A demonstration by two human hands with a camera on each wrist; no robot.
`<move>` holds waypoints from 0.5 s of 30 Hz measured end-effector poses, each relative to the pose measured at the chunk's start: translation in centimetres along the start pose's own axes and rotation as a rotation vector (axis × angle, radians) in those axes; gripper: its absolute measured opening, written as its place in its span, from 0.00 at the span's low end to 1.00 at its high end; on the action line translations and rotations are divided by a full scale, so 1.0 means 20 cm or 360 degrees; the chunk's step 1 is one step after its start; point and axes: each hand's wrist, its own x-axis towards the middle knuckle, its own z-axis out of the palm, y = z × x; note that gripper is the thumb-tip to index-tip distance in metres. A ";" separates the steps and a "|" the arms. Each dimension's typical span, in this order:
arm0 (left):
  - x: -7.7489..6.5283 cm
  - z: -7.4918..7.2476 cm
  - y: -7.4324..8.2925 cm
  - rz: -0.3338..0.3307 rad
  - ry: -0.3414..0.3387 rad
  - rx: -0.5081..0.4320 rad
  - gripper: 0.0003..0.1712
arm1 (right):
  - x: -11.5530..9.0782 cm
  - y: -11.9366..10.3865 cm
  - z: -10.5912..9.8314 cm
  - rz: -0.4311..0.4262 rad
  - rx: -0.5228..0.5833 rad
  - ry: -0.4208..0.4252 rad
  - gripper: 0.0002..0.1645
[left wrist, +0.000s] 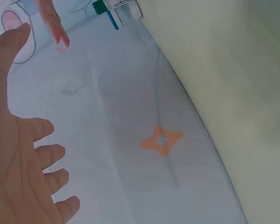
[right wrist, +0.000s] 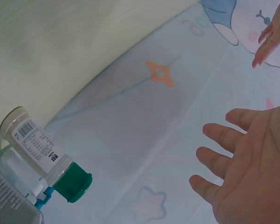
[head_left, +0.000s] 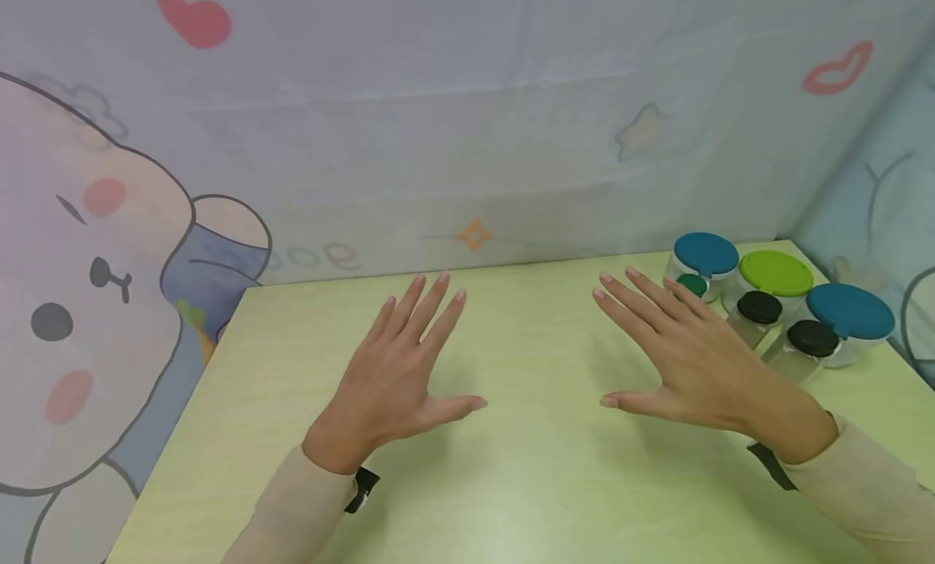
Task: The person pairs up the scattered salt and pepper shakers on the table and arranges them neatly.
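While the left hand [head_left: 390, 377] hung over the pale table [head_left: 526, 499], its fingers were straight and spread, the thumb stretched well apart from them, with nothing in its grasp. The right hand [head_left: 690, 361] mirrored it, fingers likewise extended and apart, its thumb pointing across a wide gap toward the other thumb, and it too clasped nothing. A cluster of containers stood at the right end of the table, near the back edge and much closer to the right hand than to the left. At the back of that group was a rear blue-lidded tub [head_left: 704, 256], with a lime-lidded tub [head_left: 776, 273] to its right and a front blue-lidded tub [head_left: 850, 311] further along. Before them stood a green-capped bottle [right wrist: 44, 154], its barcode label plain in the right wrist view, where the fingers were apart from it. A left black-capped jar [head_left: 760, 308] and a right black-capped jar [head_left: 812, 338] stood just beyond the right hand's back and wrist. Behind the table hung a printed cloth [head_left: 438, 150], bearing an orange star [head_left: 464, 236] low near the middle.
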 end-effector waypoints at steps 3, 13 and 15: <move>0.00 0.00 0.00 0.0013 0.0009 0.0003 0.62 | 0.00 0.00 0.00 -0.0002 -0.0001 -0.0001 0.68; 0.00 0.00 0.01 0.0031 -0.0027 0.0021 0.65 | 0.00 0.00 0.00 -0.0034 0.0008 0.0007 0.68; 0.00 0.01 0.01 0.0032 -0.0034 0.0024 0.65 | 0.00 0.01 0.00 -0.0042 0.0013 0.0010 0.68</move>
